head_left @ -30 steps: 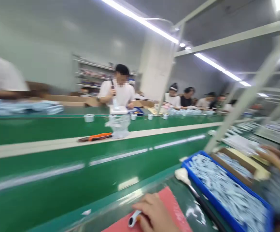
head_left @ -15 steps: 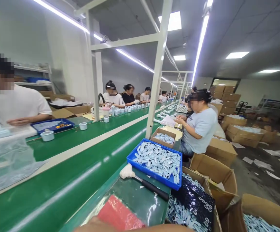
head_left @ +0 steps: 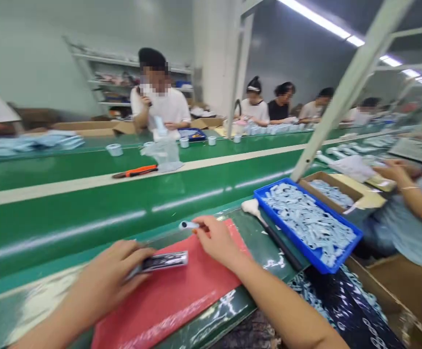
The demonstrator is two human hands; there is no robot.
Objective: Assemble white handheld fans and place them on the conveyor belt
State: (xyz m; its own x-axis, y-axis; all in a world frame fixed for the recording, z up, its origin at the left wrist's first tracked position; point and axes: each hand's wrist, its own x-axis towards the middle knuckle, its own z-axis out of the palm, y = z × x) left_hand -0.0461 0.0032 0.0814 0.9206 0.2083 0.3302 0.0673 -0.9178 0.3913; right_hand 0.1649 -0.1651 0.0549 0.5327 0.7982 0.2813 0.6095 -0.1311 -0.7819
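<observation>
Over a red sheet (head_left: 196, 281) on the near bench, both my hands are at work. My left hand (head_left: 112, 271) is closed round a dark, flat rectangular piece with a silvery edge (head_left: 167, 261); its exact kind I cannot make out. Pinched in the fingers of my right hand (head_left: 216, 240) is a small light-blue plastic part (head_left: 188, 225) with a dark oval at its end. To the right of that hand lies a hammer (head_left: 274, 237) with a black handle and a white-wrapped head.
A blue tray (head_left: 255, 193) heaped with light-blue parts borders the hammer. Behind it stands a small cardboard box (head_left: 358, 198). Beyond my bench runs a green conveyor (head_left: 69, 225), with orange-handled pliers (head_left: 136, 171) on its pale strip. Co-workers sit across and at right.
The view has swung left and down. Both my hands now show over the red sheet, holding a light-blue part and a dark piece; before, only a blurred bit of arm showed.
</observation>
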